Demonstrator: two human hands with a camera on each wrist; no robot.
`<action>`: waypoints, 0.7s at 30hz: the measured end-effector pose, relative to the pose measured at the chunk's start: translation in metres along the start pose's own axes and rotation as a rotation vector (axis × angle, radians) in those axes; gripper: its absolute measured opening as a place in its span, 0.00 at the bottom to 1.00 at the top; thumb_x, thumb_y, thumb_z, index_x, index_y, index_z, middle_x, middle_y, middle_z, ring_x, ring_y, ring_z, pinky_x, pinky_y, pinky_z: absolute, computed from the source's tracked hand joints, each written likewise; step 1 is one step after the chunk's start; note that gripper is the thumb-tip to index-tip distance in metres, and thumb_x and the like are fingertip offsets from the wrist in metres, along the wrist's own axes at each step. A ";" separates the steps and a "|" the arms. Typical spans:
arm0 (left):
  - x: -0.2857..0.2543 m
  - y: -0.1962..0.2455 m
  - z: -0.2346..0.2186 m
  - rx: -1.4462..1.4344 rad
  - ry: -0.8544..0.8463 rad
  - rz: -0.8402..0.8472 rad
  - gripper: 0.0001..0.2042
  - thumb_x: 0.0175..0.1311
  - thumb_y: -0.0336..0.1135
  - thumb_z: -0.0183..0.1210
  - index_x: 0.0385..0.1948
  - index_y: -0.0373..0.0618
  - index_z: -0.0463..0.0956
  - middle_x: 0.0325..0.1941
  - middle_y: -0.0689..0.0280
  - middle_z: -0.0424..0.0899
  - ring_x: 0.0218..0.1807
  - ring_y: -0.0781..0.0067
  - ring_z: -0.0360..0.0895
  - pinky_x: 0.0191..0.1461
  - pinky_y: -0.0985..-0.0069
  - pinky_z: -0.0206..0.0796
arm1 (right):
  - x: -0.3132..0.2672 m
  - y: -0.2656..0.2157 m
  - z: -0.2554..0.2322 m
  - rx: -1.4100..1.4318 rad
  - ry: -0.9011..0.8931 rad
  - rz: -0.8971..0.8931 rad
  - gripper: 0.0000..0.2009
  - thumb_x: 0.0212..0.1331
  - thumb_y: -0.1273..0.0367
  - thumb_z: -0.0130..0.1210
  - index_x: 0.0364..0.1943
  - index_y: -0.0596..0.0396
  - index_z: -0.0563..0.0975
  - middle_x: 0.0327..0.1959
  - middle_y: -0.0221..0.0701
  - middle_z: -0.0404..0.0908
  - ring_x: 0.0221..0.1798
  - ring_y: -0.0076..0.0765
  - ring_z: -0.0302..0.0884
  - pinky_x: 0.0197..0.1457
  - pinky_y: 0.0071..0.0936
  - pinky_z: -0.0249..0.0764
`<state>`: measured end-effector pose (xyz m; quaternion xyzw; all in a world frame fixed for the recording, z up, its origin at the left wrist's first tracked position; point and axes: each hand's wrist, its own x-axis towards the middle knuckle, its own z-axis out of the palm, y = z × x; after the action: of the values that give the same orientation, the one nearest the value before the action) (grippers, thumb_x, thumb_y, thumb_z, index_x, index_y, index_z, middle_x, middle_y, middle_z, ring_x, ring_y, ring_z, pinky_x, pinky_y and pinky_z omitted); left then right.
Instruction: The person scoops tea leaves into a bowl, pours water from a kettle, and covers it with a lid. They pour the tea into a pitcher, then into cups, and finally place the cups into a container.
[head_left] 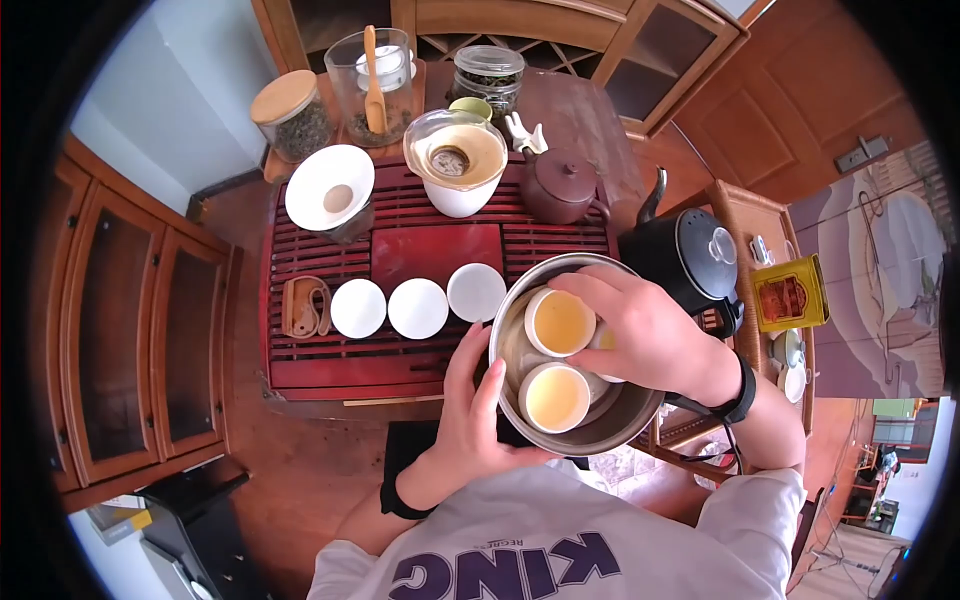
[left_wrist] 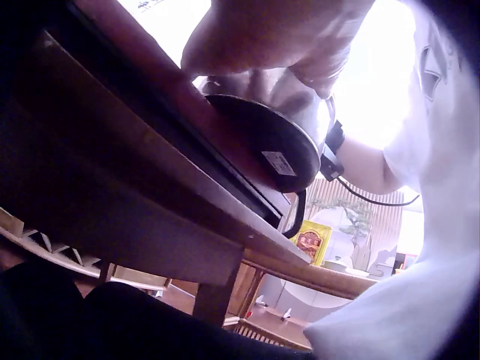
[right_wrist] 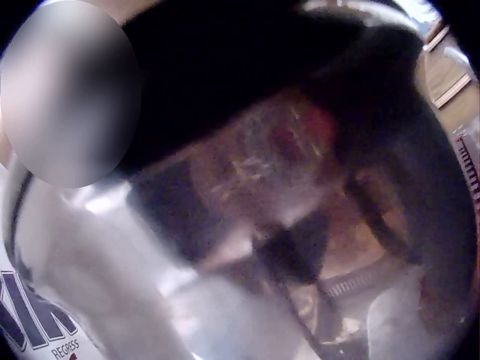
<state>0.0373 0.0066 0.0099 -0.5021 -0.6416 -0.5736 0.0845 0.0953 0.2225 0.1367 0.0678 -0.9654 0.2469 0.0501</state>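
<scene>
A round stainless steel pot [head_left: 517, 372] is held close to the body, over the front right edge of the tea tray. My left hand [head_left: 468, 420] grips its near left side, fingers and thumb spread round the wall. From the left wrist view the pot's dark base [left_wrist: 277, 150] with a label shows below that hand. Inside sit white cups of yellow tea, one cup [head_left: 556, 400] in front and another partly hidden under the right hand. My right hand [head_left: 650, 335] reaches in over the rim and pinches the upper cup [head_left: 560, 323] between thumb and fingers. Blurred reflections fill the right wrist view.
Three white cups [head_left: 418, 308] line the red slatted tea tray [head_left: 330, 375]. Behind them stand a white strainer [head_left: 330, 185], a pitcher with a filter [head_left: 462, 180] and a brown teapot [head_left: 560, 185]. A black kettle [head_left: 690, 260] and yellow tin [head_left: 790, 293] are at right.
</scene>
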 end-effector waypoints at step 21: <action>0.022 0.034 -0.022 0.161 -0.118 0.042 0.40 0.53 0.58 0.70 0.65 0.42 0.70 0.68 0.43 0.66 0.70 0.35 0.64 0.69 0.37 0.60 | -0.007 0.002 0.008 0.024 0.059 0.050 0.31 0.43 0.69 0.71 0.55 0.64 0.75 0.44 0.46 0.81 0.47 0.53 0.81 0.51 0.40 0.79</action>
<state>0.0415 -0.0052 0.0546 -0.5401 -0.6789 -0.4875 0.0987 0.1018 0.2210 0.1277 0.0369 -0.9619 0.2613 0.0714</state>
